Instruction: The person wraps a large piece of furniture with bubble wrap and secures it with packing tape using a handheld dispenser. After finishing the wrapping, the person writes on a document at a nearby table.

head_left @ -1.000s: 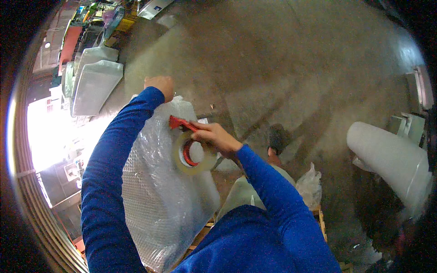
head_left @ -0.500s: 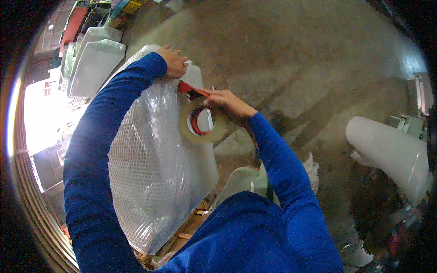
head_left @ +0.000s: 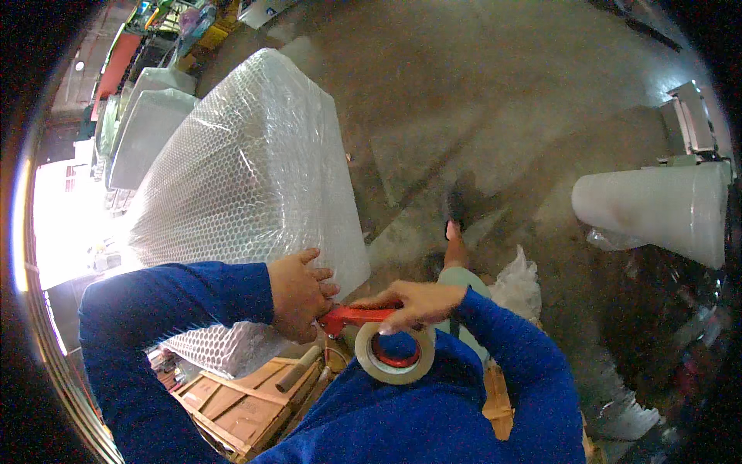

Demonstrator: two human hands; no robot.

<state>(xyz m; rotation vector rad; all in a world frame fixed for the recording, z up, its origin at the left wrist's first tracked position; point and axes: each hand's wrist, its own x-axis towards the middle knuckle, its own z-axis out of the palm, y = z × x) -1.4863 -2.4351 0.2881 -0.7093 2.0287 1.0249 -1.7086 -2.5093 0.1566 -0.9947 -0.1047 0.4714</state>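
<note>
Bubble-wrapped bundle looks mostly covered; taping may be left. Our right fingers grip the red tape dispenser; our left fingers spread, seemingly empty.

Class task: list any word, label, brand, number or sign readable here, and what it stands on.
None can be read.
Red tape dispenser and pale round tape roll: no legible print.
Brown wooden crate: no legible print.
Colourful clutter, upper left: too small and blurred to tell.
</note>
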